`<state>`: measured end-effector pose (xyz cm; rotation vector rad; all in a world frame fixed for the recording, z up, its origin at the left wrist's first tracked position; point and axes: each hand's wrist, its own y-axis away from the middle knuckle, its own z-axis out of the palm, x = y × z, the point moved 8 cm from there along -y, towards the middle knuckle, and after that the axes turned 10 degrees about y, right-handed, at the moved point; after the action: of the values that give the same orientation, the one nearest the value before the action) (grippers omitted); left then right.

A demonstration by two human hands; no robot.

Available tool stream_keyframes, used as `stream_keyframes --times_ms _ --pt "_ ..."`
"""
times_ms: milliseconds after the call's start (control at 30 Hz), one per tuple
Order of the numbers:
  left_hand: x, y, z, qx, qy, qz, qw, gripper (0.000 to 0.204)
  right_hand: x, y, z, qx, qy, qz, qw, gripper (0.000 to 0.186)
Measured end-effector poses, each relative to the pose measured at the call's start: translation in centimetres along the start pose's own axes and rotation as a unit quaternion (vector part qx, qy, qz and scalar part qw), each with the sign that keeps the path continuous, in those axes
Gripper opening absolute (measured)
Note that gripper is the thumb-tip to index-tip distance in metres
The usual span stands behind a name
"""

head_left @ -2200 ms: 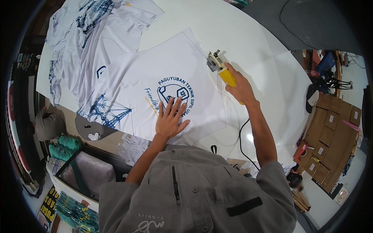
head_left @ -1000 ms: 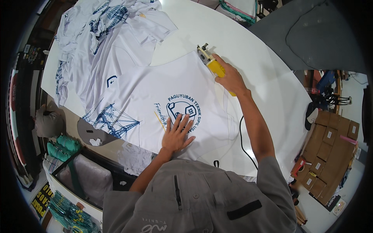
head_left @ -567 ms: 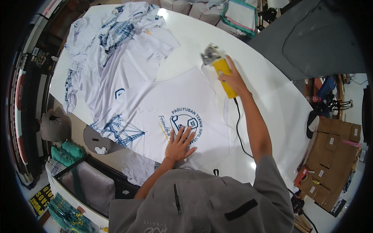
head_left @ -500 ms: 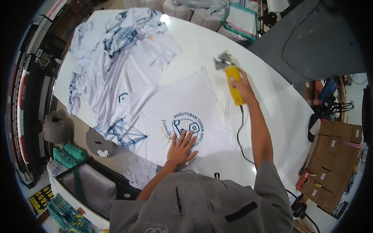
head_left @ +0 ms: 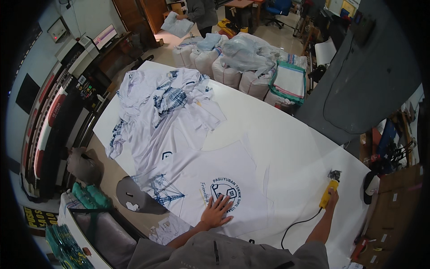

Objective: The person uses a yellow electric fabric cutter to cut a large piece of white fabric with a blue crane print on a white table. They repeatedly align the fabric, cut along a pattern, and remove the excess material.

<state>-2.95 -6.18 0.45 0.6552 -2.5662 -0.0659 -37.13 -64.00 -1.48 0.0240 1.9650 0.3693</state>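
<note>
My left hand (head_left: 216, 212) lies flat with fingers spread on a white printed shirt panel (head_left: 224, 161), partly covering its round dark-blue emblem. Off to the right, my right hand (head_left: 332, 197) is wrapped around the yellow body of an electric fabric cutter (head_left: 329, 193). The cutter's metal head points away from me, and it is apart from the fabric. A black cord (head_left: 298, 222) trails from its rear toward me. Beyond the panel, a crumpled heap of white shirts (head_left: 148, 101) with blue prints covers the table's far left.
The white table (head_left: 286, 148) carries all this. White sacks (head_left: 226, 71) line its far edge beside a grey panel (head_left: 363, 76). A dark cap (head_left: 371, 186) sits at the right edge. A person (head_left: 204, 15) holding a plastic-wrapped bundle (head_left: 177, 24) stands at the back. A round stool (head_left: 139, 197) is at left.
My right hand has carried the fabric cutter right and nearer me, away from the panel. My left hand stays on the emblem. The view has tilted up, showing more of the room.
</note>
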Motion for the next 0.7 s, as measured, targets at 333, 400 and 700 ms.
stream_keyframes --times_ms 333,400,700 --pt "0.2 0.3 0.3 -0.014 0.000 -0.034 0.999 0.074 -1.6 -2.2 -1.9 0.286 0.568 -0.006 0.772 0.050" --pt "1.1 -1.9 1.2 -0.002 0.028 0.012 1.000 0.073 -2.2 -6.8 -0.7 0.253 0.552 -0.214 0.765 0.056" --pt "-0.4 0.3 0.5 0.046 0.053 0.018 0.997 0.074 -16.0 23.1 48.9 -0.267 0.484 -0.522 0.649 0.063"
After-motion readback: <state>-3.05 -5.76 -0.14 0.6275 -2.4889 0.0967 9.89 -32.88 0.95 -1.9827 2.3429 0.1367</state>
